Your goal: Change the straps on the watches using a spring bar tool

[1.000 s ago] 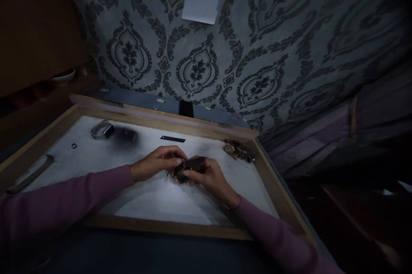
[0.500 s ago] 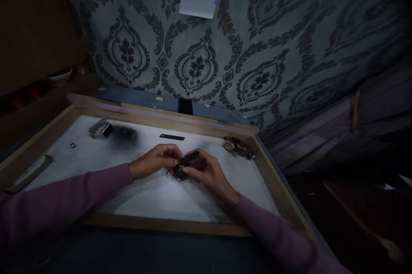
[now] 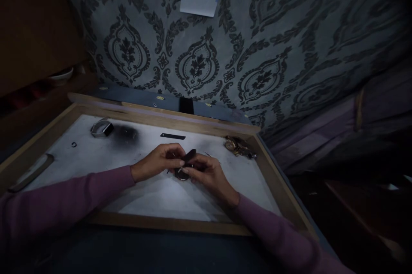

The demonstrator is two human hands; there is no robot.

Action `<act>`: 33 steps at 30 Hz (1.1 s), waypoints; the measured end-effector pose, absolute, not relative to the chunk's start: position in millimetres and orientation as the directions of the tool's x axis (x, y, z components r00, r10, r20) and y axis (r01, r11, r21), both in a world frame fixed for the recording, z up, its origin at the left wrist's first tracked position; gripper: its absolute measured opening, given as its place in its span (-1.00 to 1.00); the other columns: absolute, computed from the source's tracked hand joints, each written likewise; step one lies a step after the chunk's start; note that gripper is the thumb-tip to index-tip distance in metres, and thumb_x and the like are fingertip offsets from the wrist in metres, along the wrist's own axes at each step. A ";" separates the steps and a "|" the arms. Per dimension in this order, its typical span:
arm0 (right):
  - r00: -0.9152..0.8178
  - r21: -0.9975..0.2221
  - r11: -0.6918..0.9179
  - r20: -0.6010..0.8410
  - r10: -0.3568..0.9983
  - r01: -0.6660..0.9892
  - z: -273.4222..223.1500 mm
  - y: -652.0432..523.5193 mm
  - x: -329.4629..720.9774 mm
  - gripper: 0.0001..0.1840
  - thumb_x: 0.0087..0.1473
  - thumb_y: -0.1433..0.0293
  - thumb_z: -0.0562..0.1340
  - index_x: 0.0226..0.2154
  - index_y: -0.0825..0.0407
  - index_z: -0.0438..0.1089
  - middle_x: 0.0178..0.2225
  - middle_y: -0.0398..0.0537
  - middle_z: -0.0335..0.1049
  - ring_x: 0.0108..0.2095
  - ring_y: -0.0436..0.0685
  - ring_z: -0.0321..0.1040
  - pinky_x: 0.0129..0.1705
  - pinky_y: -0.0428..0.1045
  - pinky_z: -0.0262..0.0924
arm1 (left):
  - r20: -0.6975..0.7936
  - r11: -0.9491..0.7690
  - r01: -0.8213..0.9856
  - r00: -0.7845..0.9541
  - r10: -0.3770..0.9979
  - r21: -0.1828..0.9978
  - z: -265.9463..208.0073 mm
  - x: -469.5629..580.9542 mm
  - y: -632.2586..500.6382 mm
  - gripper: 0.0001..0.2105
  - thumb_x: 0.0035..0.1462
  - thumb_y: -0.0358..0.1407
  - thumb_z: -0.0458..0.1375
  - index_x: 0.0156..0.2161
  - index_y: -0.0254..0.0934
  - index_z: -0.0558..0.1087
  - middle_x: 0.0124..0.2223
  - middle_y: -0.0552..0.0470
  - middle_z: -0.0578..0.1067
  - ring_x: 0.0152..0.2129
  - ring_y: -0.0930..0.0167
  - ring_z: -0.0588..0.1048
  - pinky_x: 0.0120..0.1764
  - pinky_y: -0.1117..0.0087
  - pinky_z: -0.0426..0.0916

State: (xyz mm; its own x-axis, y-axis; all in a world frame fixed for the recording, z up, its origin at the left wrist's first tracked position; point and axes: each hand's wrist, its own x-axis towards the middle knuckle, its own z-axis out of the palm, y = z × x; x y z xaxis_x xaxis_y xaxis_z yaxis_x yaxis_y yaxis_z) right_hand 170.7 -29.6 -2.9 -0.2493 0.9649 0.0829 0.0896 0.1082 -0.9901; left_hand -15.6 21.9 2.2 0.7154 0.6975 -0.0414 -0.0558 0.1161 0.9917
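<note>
I am holding a wristwatch (image 3: 182, 175) between both hands over the white floor of a wooden-rimmed tray (image 3: 167, 223), and it is sitting in the gap between my fingertips, nearer the middle than any corner. My left hand (image 3: 159, 162) is closing narrowly, thumb against fingers, at the watch's left side, where the dark strap (image 3: 190, 155) is standing up and leaning to the right. My right hand (image 3: 209, 175) is gripping from the other side, its thumb lying just above the round case. The case is showing below my two thumbs, facing the tray's near edge; whether it is touching the floor, I cannot tell.

Beyond my hands, a flat black strip (image 3: 173, 136) is lying near the far edge. A heap of watches (image 3: 240, 147) is resting by the far right corner, a grey-banded smartwatch (image 3: 102, 128) is standing near the far left corner, and a small dark ring (image 3: 74, 144) is lying nearer the left edge.
</note>
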 end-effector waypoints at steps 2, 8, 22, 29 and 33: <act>-0.251 -0.989 0.109 0.080 0.965 0.104 -3.7 -29.9 171.2 -0.77 -0.04 0.25 0.40 -0.36 0.07 0.51 -0.52 -0.13 0.47 -0.63 -0.06 0.29 -0.61 -0.14 0.24 | -0.036 0.117 -0.066 0.709 0.704 0.991 3.4 -16.7 23.4 -0.81 0.03 -0.24 0.26 -0.33 -0.33 0.40 -0.40 0.06 0.43 -0.49 0.47 0.41 -0.43 0.46 0.32; -0.279 -0.969 0.157 0.100 0.955 0.191 -4.0 -30.7 172.4 -0.79 0.00 0.25 0.38 -0.36 0.07 0.52 -0.52 -0.12 0.47 -0.63 -0.04 0.30 -0.58 -0.10 0.26 | -0.057 0.226 -0.117 0.767 0.639 0.967 4.9 -21.5 28.9 -0.82 0.00 -0.28 0.30 -0.34 -0.32 0.42 -0.39 0.08 0.42 -0.46 0.49 0.39 -0.37 0.47 0.32; -0.274 -0.979 0.134 0.087 0.958 0.156 -1.0 -33.1 170.4 -0.78 0.03 0.29 0.36 -0.27 0.07 0.47 -0.46 -0.09 0.48 -0.54 0.01 0.39 -0.57 -0.11 0.26 | -0.070 0.386 -0.176 0.834 0.547 0.906 -6.4 -26.5 36.4 -0.75 0.00 -0.25 0.34 -0.31 -0.34 0.39 -0.29 0.04 0.43 -0.34 0.43 0.44 -0.18 0.36 0.33; -0.268 -0.971 0.150 0.097 0.958 0.184 -5.2 -35.0 172.5 -0.80 0.06 0.28 0.33 -0.27 0.06 0.49 -0.49 -0.11 0.45 -0.61 -0.04 0.32 -0.62 -0.12 0.22 | -0.059 0.379 -0.177 0.843 0.535 0.908 -5.2 -26.7 36.7 -0.77 0.02 -0.27 0.34 -0.32 -0.34 0.40 -0.26 0.03 0.43 -0.32 0.44 0.44 -0.18 0.37 0.32; -0.261 -0.973 0.130 0.078 0.962 0.189 -2.8 -35.1 171.8 -0.77 0.04 0.27 0.35 -0.26 0.05 0.49 -0.47 -0.10 0.46 -0.63 -0.06 0.29 -0.61 -0.12 0.22 | -0.064 0.385 -0.174 0.845 0.532 0.907 -5.7 -26.9 36.9 -0.77 0.02 -0.27 0.34 -0.32 -0.34 0.39 -0.28 0.05 0.43 -0.34 0.45 0.44 -0.18 0.37 0.33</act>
State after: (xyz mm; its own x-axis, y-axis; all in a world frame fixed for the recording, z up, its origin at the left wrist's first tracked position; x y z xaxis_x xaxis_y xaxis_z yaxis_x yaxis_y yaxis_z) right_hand 171.8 -35.1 -2.8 -0.2606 0.9623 0.0784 0.1886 0.1304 -0.9734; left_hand -26.9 36.9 -5.7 0.8446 0.5316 -0.0635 -0.1739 0.3847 0.9065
